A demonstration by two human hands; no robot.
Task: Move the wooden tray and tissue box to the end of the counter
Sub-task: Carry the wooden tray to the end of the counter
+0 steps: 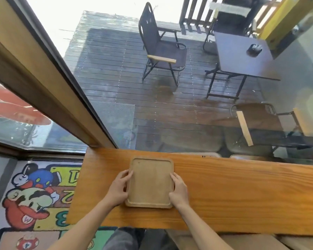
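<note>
A light wooden tray (150,183) with rounded corners lies flat and empty on the orange wooden counter (233,193), near the counter's left end. My left hand (118,189) grips the tray's left rim. Its right rim is gripped by my right hand (178,192). Both thumbs rest on the rim. No tissue box is in view.
The counter's left end (78,186) drops off to a colourful cartoon rug (38,197) on the floor. A large window (170,87) stands right behind the counter, with a wooden frame post (43,78) at the left. Outside are chairs and a dark table.
</note>
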